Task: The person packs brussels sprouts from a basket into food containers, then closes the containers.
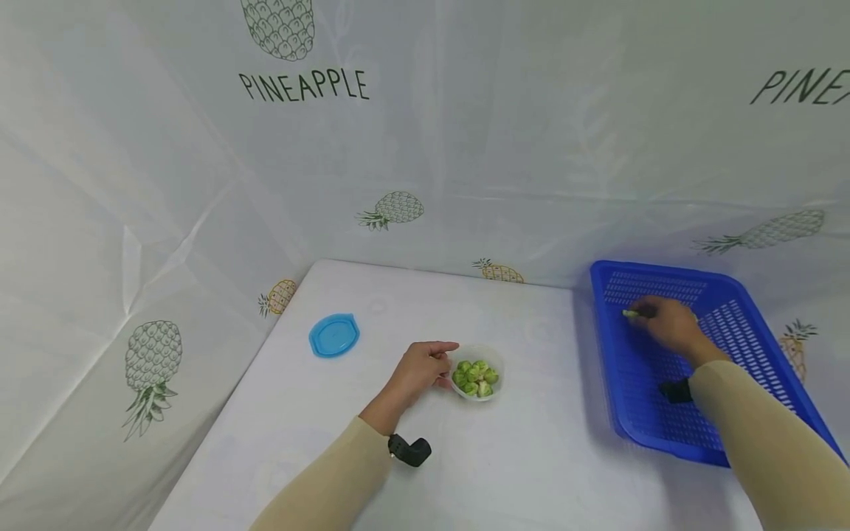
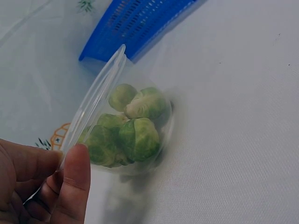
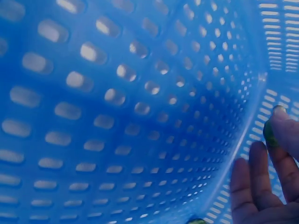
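With thumb and fingers, my left hand (image 1: 420,372) pinches the rim of a clear round plastic bowl (image 2: 88,109). Several green Brussels sprouts (image 1: 474,377) lie in the bowl, plainly seen through its wall in the left wrist view. Inside a blue perforated basket (image 1: 614,369), my right hand (image 1: 667,323) holds a Brussels sprout (image 3: 269,134) between thumb and fingers, mostly covered by them. Another bit of green (image 3: 196,220) shows at the lower edge of the right wrist view.
A light blue lid (image 1: 334,335) lies on the white table (image 1: 531,442), left of the bowl. The basket stands at the right end, close to the pineapple-printed sheet (image 1: 531,147) hanging behind the table.
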A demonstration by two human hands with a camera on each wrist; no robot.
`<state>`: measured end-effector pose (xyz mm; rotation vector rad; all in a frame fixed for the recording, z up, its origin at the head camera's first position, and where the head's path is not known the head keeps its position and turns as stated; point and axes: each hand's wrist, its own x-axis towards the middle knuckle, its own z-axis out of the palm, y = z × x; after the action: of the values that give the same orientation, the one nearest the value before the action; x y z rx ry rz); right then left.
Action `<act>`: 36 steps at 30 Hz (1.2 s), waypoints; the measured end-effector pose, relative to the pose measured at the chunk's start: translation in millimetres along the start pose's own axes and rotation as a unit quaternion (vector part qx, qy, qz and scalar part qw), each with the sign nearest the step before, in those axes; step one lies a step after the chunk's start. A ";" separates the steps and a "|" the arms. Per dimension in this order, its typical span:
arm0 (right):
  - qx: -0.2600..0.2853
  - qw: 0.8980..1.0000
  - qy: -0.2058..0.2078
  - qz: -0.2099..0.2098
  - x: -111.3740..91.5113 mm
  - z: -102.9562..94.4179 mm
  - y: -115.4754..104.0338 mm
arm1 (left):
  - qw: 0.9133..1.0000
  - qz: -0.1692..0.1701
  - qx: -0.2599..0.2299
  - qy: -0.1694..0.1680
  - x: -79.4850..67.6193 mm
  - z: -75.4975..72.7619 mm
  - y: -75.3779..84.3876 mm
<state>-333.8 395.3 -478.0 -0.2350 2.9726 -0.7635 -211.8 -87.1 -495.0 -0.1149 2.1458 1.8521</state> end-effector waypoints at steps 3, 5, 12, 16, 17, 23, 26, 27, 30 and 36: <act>0.009 1.000 0.004 0.000 -3.3 -2.4 -4.2 | 1.000 -0.001 0.000 -0.001 0.7 0.3 -0.9; 0.017 1.000 0.005 0.001 -5.7 -4.0 -8.0 | 1.000 -0.003 -0.001 -0.001 1.2 0.4 -1.2; 0.045 0.999 -0.004 0.009 -13.6 -9.7 -20.9 | 1.000 -0.007 -0.002 -0.003 1.9 0.0 -2.5; 0.050 0.999 -0.005 0.001 -17.9 -13.6 -25.2 | 1.000 -0.004 0.001 -0.002 1.0 0.4 -2.1; 0.050 0.999 -0.001 -0.002 -18.6 -14.1 -26.1 | 1.000 -0.004 0.001 -0.002 1.1 0.5 -2.1; 0.057 0.998 0.019 -0.011 -23.4 -17.3 -32.0 | 1.000 0.000 -0.002 -0.005 0.4 -0.2 -1.6; 0.062 0.998 0.022 -0.011 -26.9 -20.3 -36.6 | 1.000 0.004 -0.005 -0.007 0.0 -0.5 -1.4; 0.063 0.998 0.024 -0.011 -27.8 -21.1 -38.2 | 1.000 0.005 -0.006 -0.008 0.0 -0.6 -1.4; 0.065 0.997 0.028 -0.007 -30.4 -23.7 -42.6 | 1.000 0.005 -0.010 -0.010 0.1 -0.6 -1.7; 0.076 0.996 0.037 0.000 -37.2 -28.7 -50.6 | 1.000 0.004 -0.009 -0.010 0.5 -0.5 -2.6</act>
<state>-293.3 371.2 -427.5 -0.2006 2.9639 -1.0131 -211.7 -87.9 -497.5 -0.0930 2.1193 1.8700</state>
